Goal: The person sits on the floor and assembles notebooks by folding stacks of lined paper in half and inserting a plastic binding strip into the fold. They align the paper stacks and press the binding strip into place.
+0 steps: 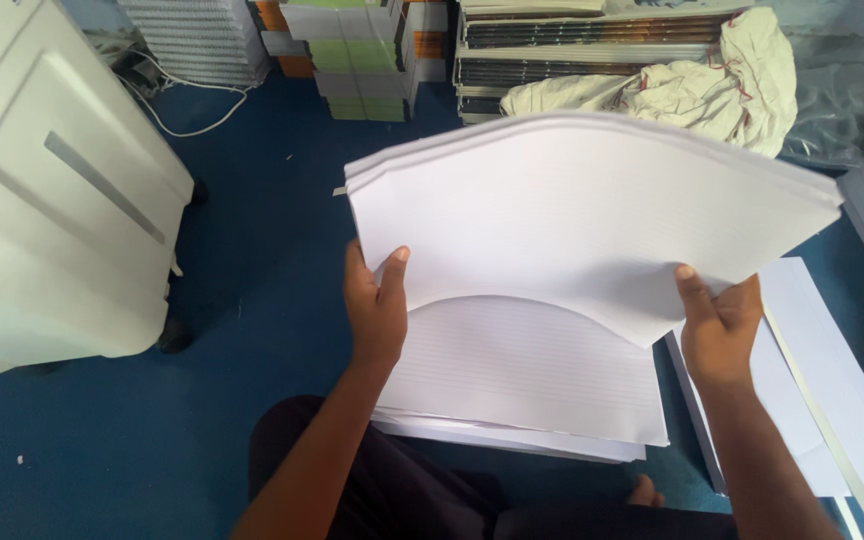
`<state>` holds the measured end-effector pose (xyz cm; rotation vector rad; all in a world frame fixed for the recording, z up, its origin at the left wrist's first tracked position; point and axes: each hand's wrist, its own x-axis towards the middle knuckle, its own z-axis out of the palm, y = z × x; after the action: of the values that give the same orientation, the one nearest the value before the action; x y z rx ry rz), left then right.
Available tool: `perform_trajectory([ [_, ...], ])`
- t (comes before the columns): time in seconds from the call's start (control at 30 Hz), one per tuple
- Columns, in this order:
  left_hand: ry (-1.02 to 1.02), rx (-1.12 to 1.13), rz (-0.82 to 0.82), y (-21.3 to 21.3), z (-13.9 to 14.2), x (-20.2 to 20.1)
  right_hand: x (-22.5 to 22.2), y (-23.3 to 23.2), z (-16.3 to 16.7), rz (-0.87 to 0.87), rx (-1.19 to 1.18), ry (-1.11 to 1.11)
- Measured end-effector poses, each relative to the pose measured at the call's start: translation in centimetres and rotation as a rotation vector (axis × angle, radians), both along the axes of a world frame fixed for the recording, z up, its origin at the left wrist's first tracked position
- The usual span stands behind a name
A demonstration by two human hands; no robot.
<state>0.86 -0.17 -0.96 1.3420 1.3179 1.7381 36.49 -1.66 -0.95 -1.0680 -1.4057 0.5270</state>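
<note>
Two hands hold one thick sheaf of ruled white paper (pixel 592 215) up off the floor, and that is the work in hand. Nearest the camera are the person's dark-clad legs, folded on the blue floor (pixel 102 450), with a bare toe showing at the bottom edge. Just beyond them the left hand (pixel 377 305) has its grip closed on the sheaf's lower left corner, thumb on the near face. The right hand (pixel 720 325) grips the lower right corner the same way. Between the two grips the sheaf bows upward in an arch, its far edge fanned slightly so that the layers show.

Under the arch a stack of ruled sheets (pixel 522 385) lies flat on the floor, just beside the knees. To the right of it lie loose plain white sheets (pixel 812 400) with a narrow pale strip (pixel 822 420) laid across them.

As a judgement: the lifted sheaf is mid-handling, neither set down nor squared, and a fair stack below is either already dealt with or waiting; which of these, the view does not tell.

Farther left stands a white machine (pixel 52 190) with a cable behind it. At the back are piles of bound books (pixel 362 50), and a crumpled cream cloth (pixel 692 85) rests against them.
</note>
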Motion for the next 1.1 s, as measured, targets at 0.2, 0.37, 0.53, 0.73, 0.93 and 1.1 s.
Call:
perform_trajectory([
  [0.2,0.051,-0.019,-0.053,-0.1,-0.4,-0.7,0.5,0.3,-1.2,0.071,-0.07,0.076],
  [0.37,0.006,-0.029,-0.069,0.2,-0.4,-0.7,0.9,0.8,-1.9,0.065,-0.07,0.079],
  [0.53,-0.021,-0.087,-0.048,0.2,-0.5,-0.5,1.1,0.6,-2.4,0.057,-0.063,0.019],
  [0.73,-0.003,-0.089,-0.03,0.0,-0.8,-0.4,0.6,0.3,-1.8,0.039,-0.103,-0.01],
  [0.93,-0.014,-0.095,-0.057,0.1,-0.9,-0.9,0.3,-0.2,-0.4,0.08,-0.087,-0.108],
  [1.1,-0.019,-0.196,-0.051,0.3,-0.8,-1.0,-0.2,-0.6,0.4,-0.014,-0.162,-0.204],
])
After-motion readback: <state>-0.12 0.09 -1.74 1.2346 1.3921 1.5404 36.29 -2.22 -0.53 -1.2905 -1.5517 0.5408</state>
